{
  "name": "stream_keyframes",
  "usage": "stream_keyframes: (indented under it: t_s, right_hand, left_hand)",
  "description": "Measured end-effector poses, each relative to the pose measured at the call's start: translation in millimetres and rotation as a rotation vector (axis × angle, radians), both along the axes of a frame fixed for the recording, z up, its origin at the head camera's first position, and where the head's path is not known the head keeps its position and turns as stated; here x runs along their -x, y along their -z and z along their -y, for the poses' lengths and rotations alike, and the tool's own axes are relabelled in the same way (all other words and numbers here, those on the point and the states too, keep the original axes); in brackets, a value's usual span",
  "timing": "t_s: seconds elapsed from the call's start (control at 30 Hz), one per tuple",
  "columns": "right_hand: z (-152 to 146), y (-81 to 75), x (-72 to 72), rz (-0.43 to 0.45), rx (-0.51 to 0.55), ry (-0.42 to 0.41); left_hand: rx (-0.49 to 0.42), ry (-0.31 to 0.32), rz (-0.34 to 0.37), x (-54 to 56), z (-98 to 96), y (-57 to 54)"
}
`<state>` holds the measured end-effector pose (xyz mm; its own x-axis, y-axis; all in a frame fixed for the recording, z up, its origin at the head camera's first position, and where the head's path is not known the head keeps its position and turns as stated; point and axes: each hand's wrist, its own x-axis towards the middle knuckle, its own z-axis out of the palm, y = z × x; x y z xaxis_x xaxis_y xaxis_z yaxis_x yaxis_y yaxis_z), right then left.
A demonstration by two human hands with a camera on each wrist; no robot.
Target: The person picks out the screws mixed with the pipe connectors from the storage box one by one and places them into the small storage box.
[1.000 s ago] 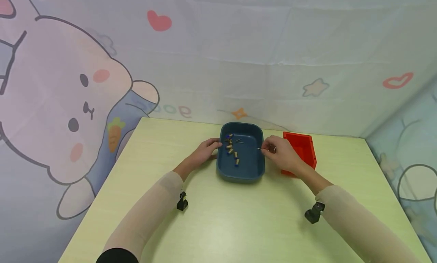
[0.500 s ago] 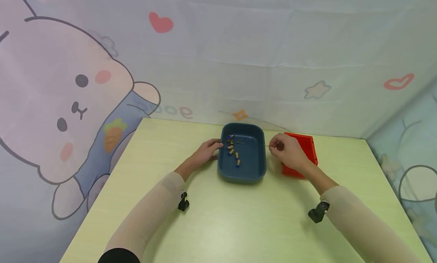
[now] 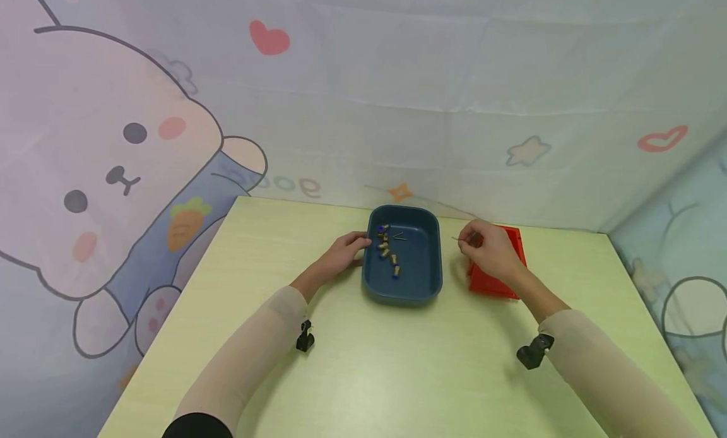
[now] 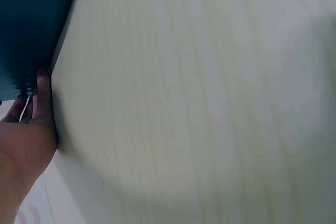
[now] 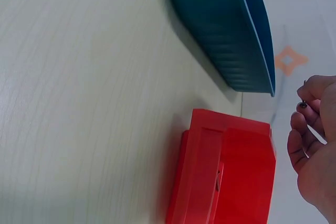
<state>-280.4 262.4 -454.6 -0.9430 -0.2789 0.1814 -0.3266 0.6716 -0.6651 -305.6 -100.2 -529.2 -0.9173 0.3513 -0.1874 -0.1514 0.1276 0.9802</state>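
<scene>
Landmark is the blue tub (image 3: 417,267), sitting toward the far side of the bench (image 3: 363,375). Left to right:

Cloth backdrop (image 3: 397,110) behind the tub; its big printed rabbit (image 3: 113,141) is well left of it.

My left sleeve (image 3: 250,343), beige, comes in from the near left of the tub. Black camera (image 3: 305,340) at that wrist.

My left hand (image 3: 342,251) is on the tub's left side. Fingers (image 4: 45,90) extended along the outer wall, touching it, a fingertip at the rim.

Inside the tub, left half: brass fittings (image 3: 394,259) with blue ends, bunched at the far end, then strung out toward the near end. All lying loose. Exact count hard to read in the bunch. Just right of the bunch, two thin loose pins (image 3: 399,238) on the tub floor, far half, set at an angle to each other.

Right of the tub, outside its rim: one pin (image 3: 456,238), pinched between my right thumb and fingertips, end poking left toward the tub. My right hand (image 3: 493,250) is up in the air, other fingers curled loosely.

Red box (image 3: 491,285) on the bench just right of the tub, not touching it. From the head view my right hand covers part of it. Something small and dark in the box, too small to identify.

Right sleeve (image 3: 608,368) and its camera (image 3: 534,351): near right of the tub.
</scene>
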Motion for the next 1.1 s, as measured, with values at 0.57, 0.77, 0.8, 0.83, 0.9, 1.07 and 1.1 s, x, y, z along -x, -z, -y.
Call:
stream_keyframes:
  t_s: [0.57,0.77,0.8,0.83,0.9,1.07,1.1]
  right_hand:
    - [-20,7.1,4.4,-0.034,0.015,0.070]
    - [-28,8.5,6.5,-0.033,-0.007,0.092]
    - [-29,8.7,6.9,-0.034,-0.011,0.095]
    - [-30,8.9,7.5,-0.035,-0.014,0.097]
    - [-33,9.3,8.4,-0.035,-0.019,0.105]
    - [-39,9.8,9.6,-0.041,-0.028,0.119]
    - [-40,9.5,9.4,-0.041,-0.029,0.122]
  left_hand:
    - [0.001,0.003,-0.010,2.6,0.3,3.4]
    - [-0.002,0.002,-0.012,2.7,0.0,2.3]
    - [-0.003,0.002,-0.011,2.4,-0.1,1.9]
    - [-0.002,0.002,-0.011,2.2,-0.3,1.4]
    - [-0.001,0.003,-0.011,1.8,-0.7,0.9]
    - [0.003,0.003,-0.012,0.8,-1.4,0.4]
    - [0.005,0.002,-0.011,0.7,-1.4,0.4]
